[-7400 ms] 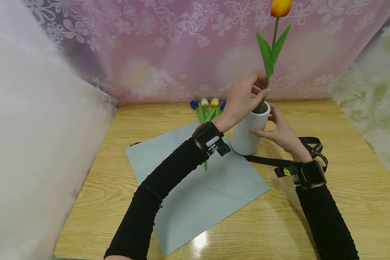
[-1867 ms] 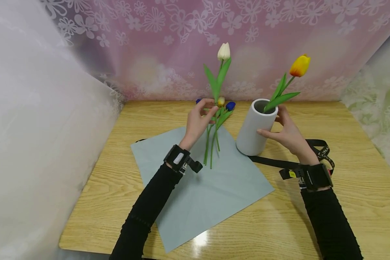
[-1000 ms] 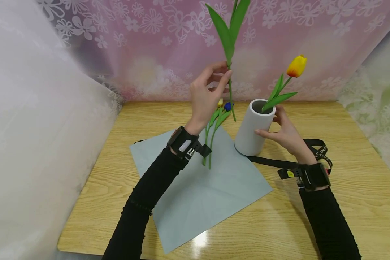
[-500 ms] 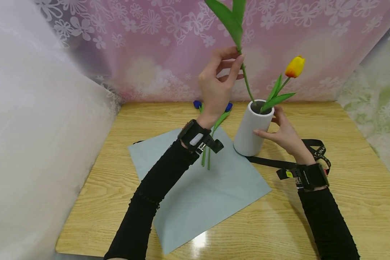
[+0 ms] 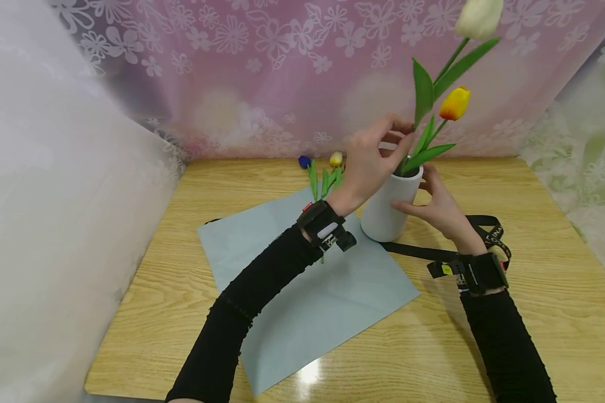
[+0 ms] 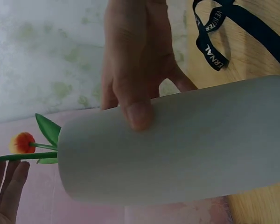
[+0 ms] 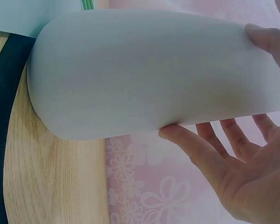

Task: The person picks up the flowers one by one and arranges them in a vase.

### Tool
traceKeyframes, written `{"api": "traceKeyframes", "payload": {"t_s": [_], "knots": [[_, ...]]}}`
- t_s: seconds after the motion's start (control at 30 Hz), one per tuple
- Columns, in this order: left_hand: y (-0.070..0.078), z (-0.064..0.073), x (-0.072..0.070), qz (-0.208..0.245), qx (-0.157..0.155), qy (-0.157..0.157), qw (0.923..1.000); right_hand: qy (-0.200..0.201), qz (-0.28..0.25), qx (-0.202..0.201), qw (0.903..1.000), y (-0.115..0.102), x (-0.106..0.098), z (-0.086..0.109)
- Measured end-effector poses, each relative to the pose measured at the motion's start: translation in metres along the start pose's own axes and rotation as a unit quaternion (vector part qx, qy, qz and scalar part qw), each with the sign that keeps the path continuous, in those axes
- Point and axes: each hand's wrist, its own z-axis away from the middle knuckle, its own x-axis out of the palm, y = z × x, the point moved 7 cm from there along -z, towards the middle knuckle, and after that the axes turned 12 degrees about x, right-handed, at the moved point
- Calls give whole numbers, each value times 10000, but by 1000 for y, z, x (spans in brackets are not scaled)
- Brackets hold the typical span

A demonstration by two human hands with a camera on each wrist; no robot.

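My left hand (image 5: 375, 154) pinches the green stem of a white tulip (image 5: 479, 19) low down, just over the mouth of a white vase (image 5: 388, 207). In the left wrist view the left hand's fingers (image 6: 14, 191) lie along that stem, whose lower end passes into the vase. Beside it an orange-yellow tulip (image 5: 455, 103) leans to the right out of the same vase. My right hand (image 5: 436, 207) grips the vase near its rim, thumb in front and fingers at the far side. The right wrist view shows its fingers (image 7: 191, 147) against the vase wall.
Several more tulips lie behind the left wrist, a blue one (image 5: 305, 162) and a pale yellow one (image 5: 336, 159) among them. Grey-blue paper (image 5: 327, 324) covers part of the wooden table (image 5: 544, 313). A black lettered ribbon (image 5: 418, 250) runs behind the right wrist. Pink flowered cloth (image 5: 262, 101) hangs behind.
My left hand picked up the white tulip from the bunch, carried it right and lowered its stem into the vase. Earlier it was placing the orange-yellow tulip. The right hand has kept its grip.
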Motion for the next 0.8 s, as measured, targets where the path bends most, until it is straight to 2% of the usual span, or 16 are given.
{"api": "traceKeyframes", "payload": {"t_s": [0.07,0.17,0.27,0.37,0.5,0.67,0.8], "knots": [[-2,5,7,-302,-76,-326,9990,-10,1,-86,10000,-1,0,0],[-6,11,14,-862,-222,-743,9933,6,17,-161,9999,-3,0,0],[-9,16,17,-1404,-395,-1017,9841,32,59,-191,9998,-3,0,1],[-10,21,20,-1789,-423,-1201,9756,49,88,-173,9998,-3,-1,0],[-12,28,26,-2304,-493,-1557,9593,49,55,-145,9999,-3,0,0],[-11,34,31,-2565,-563,-1954,9449,18,70,-182,9998,-4,0,0],[-11,35,33,-2469,-521,-2113,9443,21,104,-217,9997,-4,-1,0]]}}
